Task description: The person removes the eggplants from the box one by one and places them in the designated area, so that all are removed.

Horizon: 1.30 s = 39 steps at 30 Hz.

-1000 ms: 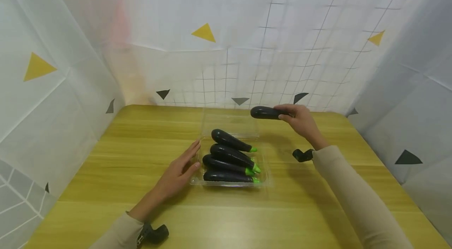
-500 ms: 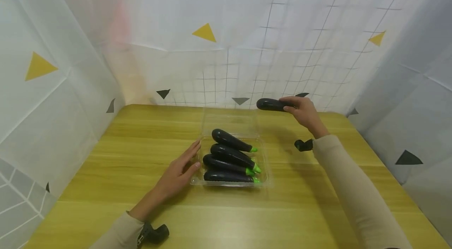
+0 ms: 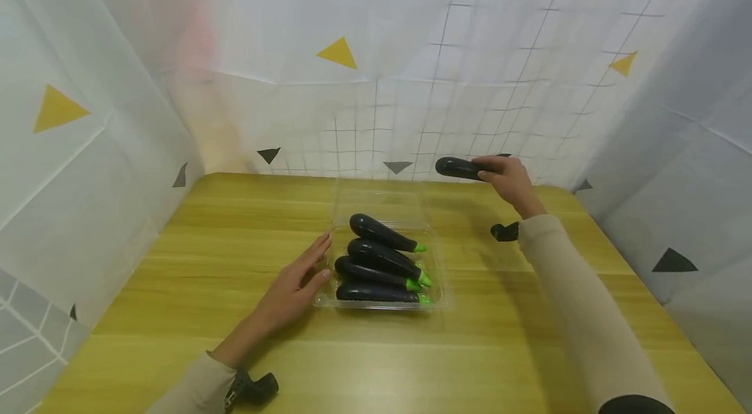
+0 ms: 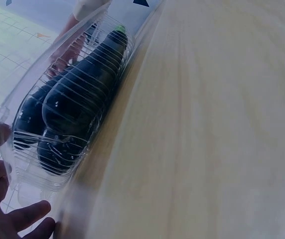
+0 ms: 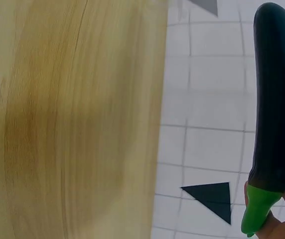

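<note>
The left hand (image 3: 284,294), loosely extended, rests against the clear plastic clamshell (image 3: 382,306); four eggplants (image 3: 382,256) lie inside, just right of that hand. Farther right, the right hand (image 3: 510,180) grips a fifth eggplant (image 3: 455,167) aloft — mid-transfer, I'd judge, next calling for a controlled lowering. Its long axis runs nearly level, blunt end pointing left, green cap (image 5: 260,205) at the hand.

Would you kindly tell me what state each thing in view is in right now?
Clear container: open, resting on the table
Lid: swung back, behind the container
Four eggplants: lying in the container, green stem ends toward the right
Held eggplant: raised off the table, roughly level
Right hand: gripping the held eggplant near its stem end
Left hand: fingers extended at the container's left edge
</note>
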Motion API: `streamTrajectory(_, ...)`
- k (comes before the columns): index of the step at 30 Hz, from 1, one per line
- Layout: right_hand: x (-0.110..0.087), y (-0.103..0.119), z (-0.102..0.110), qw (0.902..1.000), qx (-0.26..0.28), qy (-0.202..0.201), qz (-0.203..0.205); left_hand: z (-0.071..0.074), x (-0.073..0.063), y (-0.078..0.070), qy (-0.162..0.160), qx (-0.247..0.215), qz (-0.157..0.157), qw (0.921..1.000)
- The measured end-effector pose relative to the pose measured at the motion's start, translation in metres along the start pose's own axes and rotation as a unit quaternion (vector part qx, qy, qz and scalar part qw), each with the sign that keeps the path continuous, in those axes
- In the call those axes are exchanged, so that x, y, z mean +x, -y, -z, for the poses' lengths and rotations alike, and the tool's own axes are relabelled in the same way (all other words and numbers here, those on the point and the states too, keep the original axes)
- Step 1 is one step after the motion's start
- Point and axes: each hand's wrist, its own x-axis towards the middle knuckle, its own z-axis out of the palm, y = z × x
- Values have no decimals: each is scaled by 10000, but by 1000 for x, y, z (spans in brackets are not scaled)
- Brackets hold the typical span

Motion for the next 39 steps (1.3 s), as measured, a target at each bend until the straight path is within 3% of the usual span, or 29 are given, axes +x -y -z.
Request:
streamTrajectory(15, 20, -20, -6, 9992, 125, 204, -325, 1, 1, 6, -10, 22, -61, 10000)
streamTrajectory(19, 24, -29, -10, 9993, -74, 212, -304, 1, 1, 7, 9, 10, -62, 10000)
streamTrajectory(26, 21, -42, -15, 9987, -369, 257, -219, 0, 1, 9, 46, -5, -69, 10000)
streamTrajectory(34, 19, -45, -20, 9988, -219, 331, -270, 0, 1, 11, 45, 12, -97, 9999)
streamTrajectory(39, 18, -50, -26, 9984, -392, 393, -110, 0, -1, 12, 30, 32, -102, 9999)
